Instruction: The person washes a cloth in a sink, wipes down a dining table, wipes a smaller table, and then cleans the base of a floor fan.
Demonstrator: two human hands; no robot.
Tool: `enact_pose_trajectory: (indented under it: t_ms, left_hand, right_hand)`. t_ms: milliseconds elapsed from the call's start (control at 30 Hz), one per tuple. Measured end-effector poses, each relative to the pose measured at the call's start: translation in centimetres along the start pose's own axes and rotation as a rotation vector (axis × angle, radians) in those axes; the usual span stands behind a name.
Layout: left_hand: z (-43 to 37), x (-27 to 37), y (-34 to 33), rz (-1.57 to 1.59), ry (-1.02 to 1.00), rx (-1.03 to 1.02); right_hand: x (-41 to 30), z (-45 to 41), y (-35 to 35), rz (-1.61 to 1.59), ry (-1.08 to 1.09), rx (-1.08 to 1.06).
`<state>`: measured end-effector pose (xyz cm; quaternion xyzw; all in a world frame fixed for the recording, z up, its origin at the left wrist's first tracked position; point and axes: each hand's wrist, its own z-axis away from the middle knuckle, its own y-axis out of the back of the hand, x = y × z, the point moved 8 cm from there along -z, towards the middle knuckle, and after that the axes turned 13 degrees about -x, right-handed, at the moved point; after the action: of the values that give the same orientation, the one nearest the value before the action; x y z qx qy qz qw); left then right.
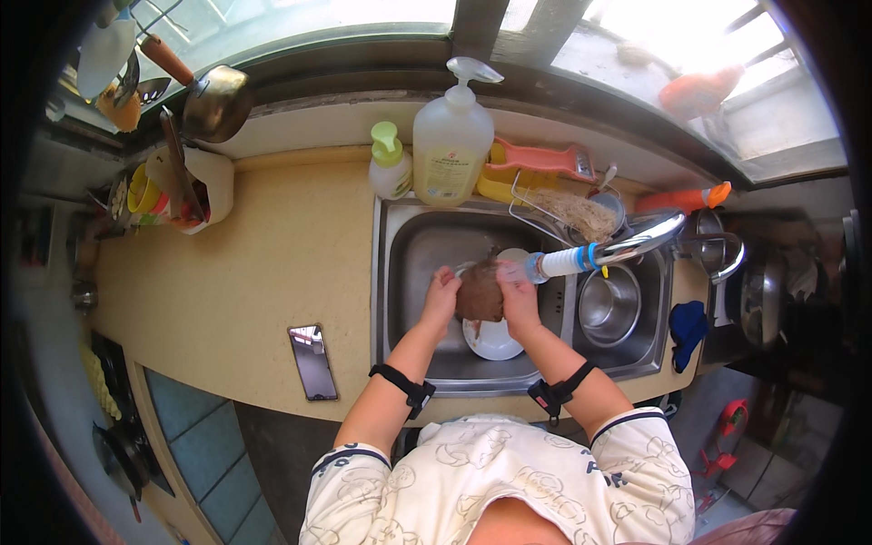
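Observation:
Over the larger basin of the stainless steel sink [412, 354], I stretch a brown cloth [481, 293] between both hands. My left hand [443, 296] grips its left edge. The right edge is in my right hand [519, 300], just beside the outlet of the faucet [633, 242] with its white and blue extension. Below the cloth lies a white plate [494, 344] with brown bits on it. Another white dish [514, 256] shows partly behind the cloth; its shape is mostly hidden.
A steel pot [608, 306] sits in the smaller basin. Behind the sink stand a large pump bottle [452, 146], a small green-topped pump bottle [390, 167] and a wire rack [545, 211]. A smartphone [313, 362] lies on the counter left; a dark blue cloth [688, 330] lies right.

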<state>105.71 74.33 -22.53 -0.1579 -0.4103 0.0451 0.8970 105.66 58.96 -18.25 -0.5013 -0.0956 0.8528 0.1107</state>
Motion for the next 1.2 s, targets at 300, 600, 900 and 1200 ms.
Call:
enact_pose_trajectory:
  t_ms: [300, 600, 900, 1200]
  left_hand:
    - [0.5, 0.2, -5.8, 0.399, -0.078, -0.562]
    - [0.2, -2.2, -5.5, 0.568, 0.136, -0.589]
    - [3.1, 3.2, -6.1, 0.537, -0.015, -0.551]
    - [2.4, 4.1, -5.6, -0.28, -0.102, -0.303]
  right_hand:
    - [-4.8, 1.4, -6.5, 1.051, 0.509, -0.281]
    - [5.0, -2.9, 1.8, 0.303, -0.047, -0.374]
    - [3.6, 6.5, -6.7, -0.916, -0.552, -1.126]
    - [6.3, 4.8, -6.2, -0.261, -0.676, -0.914]
